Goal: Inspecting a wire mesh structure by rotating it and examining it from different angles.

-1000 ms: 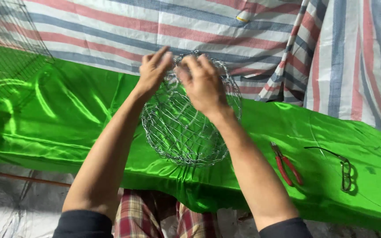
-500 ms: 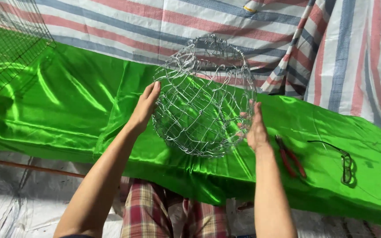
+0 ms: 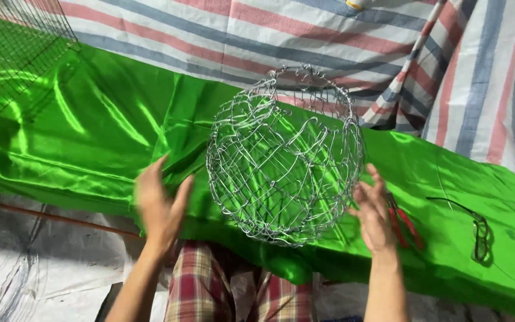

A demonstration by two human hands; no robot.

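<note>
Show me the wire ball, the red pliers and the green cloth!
wire ball [image 3: 284, 158], head view, middle of the mesh.
red pliers [image 3: 405, 222], head view, on a red handle.
green cloth [image 3: 102, 125], head view, bare shiny part.

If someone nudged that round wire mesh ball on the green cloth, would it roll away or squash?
The wire mesh ball is round, so it would probably roll. It is mostly open gaps, so likely light for its size. Its thin strands would probably dent under a hard squeeze.
</note>
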